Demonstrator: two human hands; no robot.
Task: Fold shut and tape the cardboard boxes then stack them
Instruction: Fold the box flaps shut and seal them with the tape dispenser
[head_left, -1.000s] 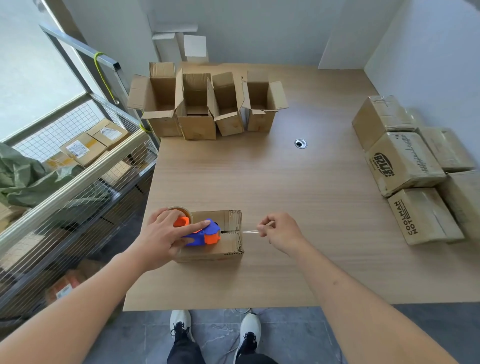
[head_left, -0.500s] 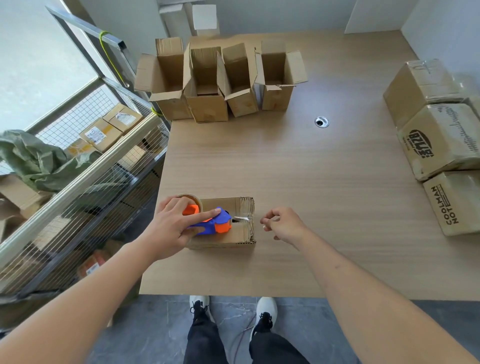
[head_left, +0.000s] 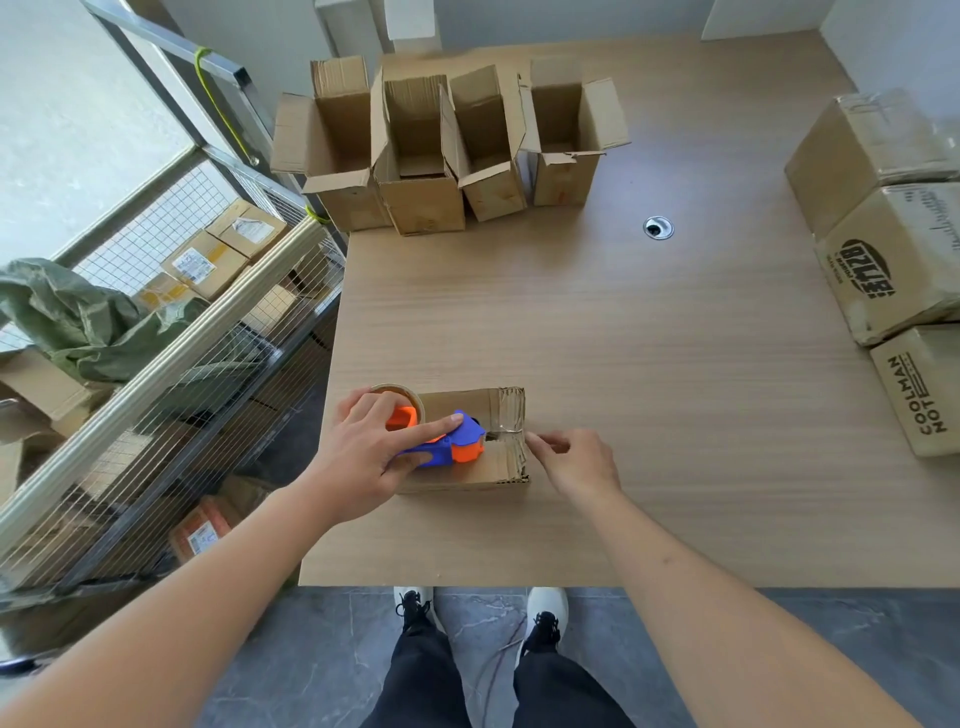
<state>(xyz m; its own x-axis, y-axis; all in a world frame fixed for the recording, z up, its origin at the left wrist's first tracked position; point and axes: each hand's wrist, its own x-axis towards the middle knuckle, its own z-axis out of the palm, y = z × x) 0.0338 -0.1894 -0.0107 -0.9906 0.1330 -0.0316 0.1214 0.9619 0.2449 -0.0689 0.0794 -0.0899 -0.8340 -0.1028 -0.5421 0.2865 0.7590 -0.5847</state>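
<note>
A small cardboard box (head_left: 496, 465) with its flaps folded shut lies near the front left of the wooden table (head_left: 597, 338). On top of it rests a blue and orange tape dispenser (head_left: 452, 439), gripped by my left hand (head_left: 374, 452). My right hand (head_left: 571, 460) is at the box's right end, its fingers pinching the clear tape end (head_left: 511, 430) against the box edge. Several open boxes (head_left: 441, 150) stand in a row at the far left of the table. Closed boxes (head_left: 883, 249) are piled at the right edge.
A wire mesh shelf rack (head_left: 171, 338) with parcels and a green bag stands just left of the table. A round cable hole (head_left: 658, 227) is in the tabletop. My feet (head_left: 483, 613) show below the table's front edge.
My right hand has moved left, bringing the pulled-out tape end down to the box's right edge. The view has tilted down and closer; my left hand stays on the dispenser.
</note>
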